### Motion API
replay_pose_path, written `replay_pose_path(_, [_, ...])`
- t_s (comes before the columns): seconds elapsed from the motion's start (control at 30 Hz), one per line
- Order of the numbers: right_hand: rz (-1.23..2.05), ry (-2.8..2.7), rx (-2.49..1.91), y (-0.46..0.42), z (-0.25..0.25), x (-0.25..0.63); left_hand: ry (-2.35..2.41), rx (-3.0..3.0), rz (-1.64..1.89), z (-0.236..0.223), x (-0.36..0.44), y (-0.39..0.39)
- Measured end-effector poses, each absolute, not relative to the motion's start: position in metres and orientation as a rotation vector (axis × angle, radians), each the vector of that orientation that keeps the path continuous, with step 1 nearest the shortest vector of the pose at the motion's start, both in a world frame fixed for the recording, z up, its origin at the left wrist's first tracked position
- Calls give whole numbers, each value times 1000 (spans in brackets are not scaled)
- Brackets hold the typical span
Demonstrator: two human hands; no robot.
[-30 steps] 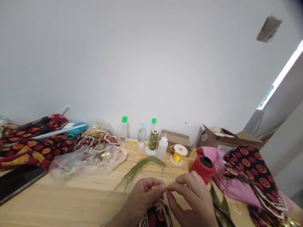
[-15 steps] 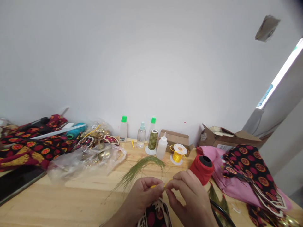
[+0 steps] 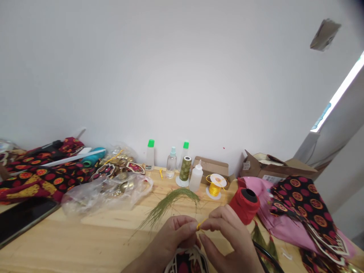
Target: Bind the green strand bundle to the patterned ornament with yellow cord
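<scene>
At the front of the table, my left hand (image 3: 178, 235) pinches a yellow cord (image 3: 198, 226) between thumb and forefinger. My right hand (image 3: 229, 239) is close on its right, with its forefinger at the same cord and its thumb a little apart below. Under my hands lies a dark patterned fabric piece with a cream edge (image 3: 187, 261), partly covered by my fingers. Just beyond my hands rests a bundle of loose green threads (image 3: 170, 201). A spool of yellow cord (image 3: 215, 188) stands farther back, and a red thread cone (image 3: 245, 204) is beside my right hand.
Along the wall stand a white squeeze bottle (image 3: 196, 177), an olive thread spool (image 3: 185, 169) and a clear bottle (image 3: 171, 163). On the left are a plastic bag of metal pieces (image 3: 110, 191) and a phone (image 3: 27, 218). Pink cloth (image 3: 287, 227) and green tassels (image 3: 263, 240) lie right.
The yellow cord shows more clearly as a small loop at my left fingertips. My right thumb and forefinger have parted slightly. The whole view has shifted a little.
</scene>
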State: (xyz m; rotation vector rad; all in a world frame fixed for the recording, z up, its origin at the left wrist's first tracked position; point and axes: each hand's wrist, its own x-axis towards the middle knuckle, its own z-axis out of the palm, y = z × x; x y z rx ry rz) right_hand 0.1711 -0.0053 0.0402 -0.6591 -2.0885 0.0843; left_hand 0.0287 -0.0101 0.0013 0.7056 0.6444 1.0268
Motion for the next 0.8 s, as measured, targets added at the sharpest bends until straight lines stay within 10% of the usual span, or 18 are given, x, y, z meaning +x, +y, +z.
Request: replay_pose_path(0.8, [-94,-1988,-573,-2,38,167,432,698,988,-3,33,-10])
